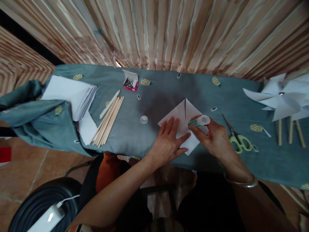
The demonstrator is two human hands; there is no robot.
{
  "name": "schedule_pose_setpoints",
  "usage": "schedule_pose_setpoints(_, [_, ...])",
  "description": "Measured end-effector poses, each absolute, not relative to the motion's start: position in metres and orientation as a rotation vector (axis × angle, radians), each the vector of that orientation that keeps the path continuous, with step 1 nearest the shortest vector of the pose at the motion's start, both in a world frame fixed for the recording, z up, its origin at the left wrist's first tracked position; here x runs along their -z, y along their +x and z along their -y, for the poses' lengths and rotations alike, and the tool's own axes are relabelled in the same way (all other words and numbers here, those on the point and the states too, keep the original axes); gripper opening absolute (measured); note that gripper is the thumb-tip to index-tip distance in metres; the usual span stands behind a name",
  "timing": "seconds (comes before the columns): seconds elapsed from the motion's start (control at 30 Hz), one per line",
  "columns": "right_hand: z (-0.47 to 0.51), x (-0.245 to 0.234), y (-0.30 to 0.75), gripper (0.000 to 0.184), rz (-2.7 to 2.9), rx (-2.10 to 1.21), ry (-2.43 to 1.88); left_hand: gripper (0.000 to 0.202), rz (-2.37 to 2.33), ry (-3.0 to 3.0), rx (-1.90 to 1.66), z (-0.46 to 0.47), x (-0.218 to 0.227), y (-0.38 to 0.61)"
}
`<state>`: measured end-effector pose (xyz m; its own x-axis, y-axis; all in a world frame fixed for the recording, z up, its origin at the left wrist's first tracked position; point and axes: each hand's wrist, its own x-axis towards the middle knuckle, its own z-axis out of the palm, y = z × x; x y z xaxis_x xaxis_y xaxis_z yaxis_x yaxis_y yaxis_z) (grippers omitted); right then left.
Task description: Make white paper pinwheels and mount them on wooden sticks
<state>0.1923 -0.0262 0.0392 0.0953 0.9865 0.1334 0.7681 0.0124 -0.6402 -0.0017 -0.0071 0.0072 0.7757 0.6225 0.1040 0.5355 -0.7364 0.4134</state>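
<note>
A white paper square (184, 114), cut along its diagonals, lies on the grey-blue cloth (154, 96) near the table's front edge. My left hand (169, 140) lies flat on the paper's left part, fingers spread. My right hand (216, 138) grips a white and green glue stick (199, 121), held on its side with its green end toward the paper's middle. The stick's white cap (144, 119) sits on the cloth to the left of the paper.
Green-handled scissors (238, 138) lie right of my right hand. Finished white pinwheels (282, 98) on sticks are at far right. Several wooden sticks (109, 120), a paper stack (72, 95) and a small red box of pins (130, 81) lie to the left.
</note>
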Motion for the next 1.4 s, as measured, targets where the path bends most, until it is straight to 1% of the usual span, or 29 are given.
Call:
schedule_pose_setpoints(0.4, [0.02,-0.033,0.193,0.037,1.704,-0.411,-1.803,0.059,-0.875,2.599,-0.349,0.007,-0.006,-0.002])
schedule_pose_setpoints(0.63, [0.015,-0.033,0.186,0.034,1.644,-0.478,-1.797,0.058,-0.87,2.6,-0.355,0.007,-0.006,-0.001])
schedule_pose_setpoints(0.73, [0.015,-0.033,0.183,0.033,1.555,-0.583,-1.793,0.058,-0.872,2.6,-0.359,0.007,-0.005,-0.002])
schedule_pose_setpoints(0.8, [0.014,-0.032,0.183,0.034,1.424,-0.754,-1.765,0.058,-0.871,2.598,-0.356,0.006,-0.005,-0.002])
schedule_pose_setpoints(0.87, [0.013,-0.033,0.184,0.033,1.223,-0.959,-1.654,0.058,-0.866,2.595,-0.35,0.006,-0.005,-0.002])
schedule_pose_setpoints(0.93, [0.012,-0.035,0.187,0.03,0.998,-1.095,-1.481,0.057,-0.866,2.592,-0.349,0.006,-0.006,-0.002])
schedule_pose_setpoints(1.03, [0.01,-0.039,0.197,0.021,0.703,-1.159,-1.269,0.056,-0.866,2.591,-0.352,0.006,-0.006,-0.003])
schedule_pose_setpoints(1.17, [0.011,-0.041,0.208,0.012,0.475,-1.221,-1.116,0.062,-0.849,2.59,-0.372,0.005,-0.007,-0.004])
schedule_pose_setpoints(1.4, [0.014,-0.04,0.206,0.02,0.277,-1.333,-0.943,0.069,-0.834,2.645,-0.479,0.007,-0.007,-0.005])
